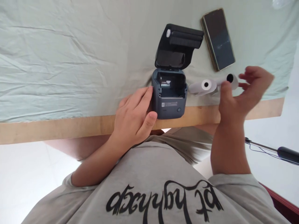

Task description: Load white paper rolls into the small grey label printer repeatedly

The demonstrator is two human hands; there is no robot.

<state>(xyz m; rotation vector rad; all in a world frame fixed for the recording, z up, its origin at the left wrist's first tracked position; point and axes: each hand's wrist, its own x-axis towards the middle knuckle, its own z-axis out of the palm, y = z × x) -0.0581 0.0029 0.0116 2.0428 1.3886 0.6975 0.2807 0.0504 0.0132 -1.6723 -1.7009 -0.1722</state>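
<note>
A small dark blue-grey label printer stands at the table's front edge with its lid swung back, so its hollow paper bay shows. My left hand lies flat at the printer's left side, fingers stretched out and fingertips touching the casing. To the right of the printer lies a white paper roll with a small dark core hole. Beside it is another white paper roll with a wider dark hole. My right hand has this one between thumb and fingers; the fingertips are partly blurred.
A smartphone lies behind the rolls, its dark screen up. Pale green cloth covers the table, leaving a wooden front edge bare. Below right, a black-handled rod with a thin cord sticks out. Something clear lies at the far right.
</note>
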